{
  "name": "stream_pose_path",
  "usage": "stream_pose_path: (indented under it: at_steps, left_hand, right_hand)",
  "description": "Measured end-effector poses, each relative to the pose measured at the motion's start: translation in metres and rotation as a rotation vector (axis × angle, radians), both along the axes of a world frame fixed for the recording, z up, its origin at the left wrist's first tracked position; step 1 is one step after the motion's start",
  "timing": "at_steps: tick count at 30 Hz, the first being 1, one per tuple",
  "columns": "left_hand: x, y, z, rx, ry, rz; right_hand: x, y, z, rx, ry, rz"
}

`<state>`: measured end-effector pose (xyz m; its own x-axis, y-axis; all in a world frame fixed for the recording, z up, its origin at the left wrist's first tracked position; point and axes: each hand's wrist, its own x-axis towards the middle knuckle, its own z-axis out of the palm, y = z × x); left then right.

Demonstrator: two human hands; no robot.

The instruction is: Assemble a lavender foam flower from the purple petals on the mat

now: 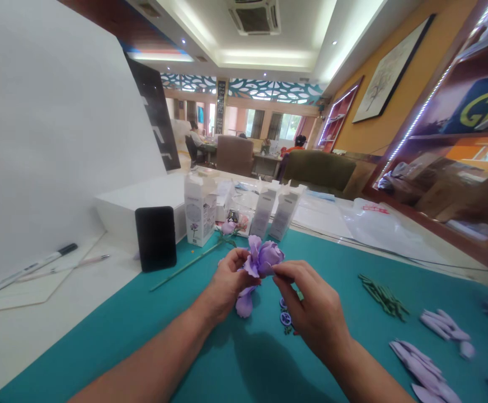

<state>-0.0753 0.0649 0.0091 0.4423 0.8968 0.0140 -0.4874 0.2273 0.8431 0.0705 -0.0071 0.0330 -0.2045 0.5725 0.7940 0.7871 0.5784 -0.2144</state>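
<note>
A purple artificial flower [264, 257] with layered petals is held up in front of me, above the green mat. My left hand [229, 280] grips it from the left, thumb and fingers closed around its base. One large petal [244, 302] hangs down below that hand. From the right, my right hand [311, 302] pinches the edge of a petal between thumb and fingertips. Small purple ring-shaped pieces [285, 318] lie on the mat beside the right hand, partly covered by it.
Green stem pieces [382, 296] and bundles of purple petals [422, 366] lie at the right of the mat [143, 336]. A long-stemmed flower [228, 227], a white box [201, 212], two narrow boxes [264, 210] and a black tablet-like panel [156, 239] stand or lie behind. Pens [38, 268] rest left.
</note>
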Motion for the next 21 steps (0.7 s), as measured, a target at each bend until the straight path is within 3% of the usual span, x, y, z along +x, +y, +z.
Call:
stream_pose_path:
  at_steps: [9, 15, 21]
  left_hand:
    - [-0.014, 0.010, 0.011, -0.045, -0.125, 0.041]
    - [-0.026, 0.023, 0.014, -0.091, -0.201, 0.111]
    - [-0.031, 0.030, 0.016, -0.089, -0.235, 0.155]
  right_hand:
    - [0.010, 0.004, 0.006, -0.009, 0.036, -0.104]
    - [0.025, 0.023, -0.017, -0.147, -0.024, -0.224]
    - [0.035, 0.039, -0.037, -0.383, -0.045, -0.198]
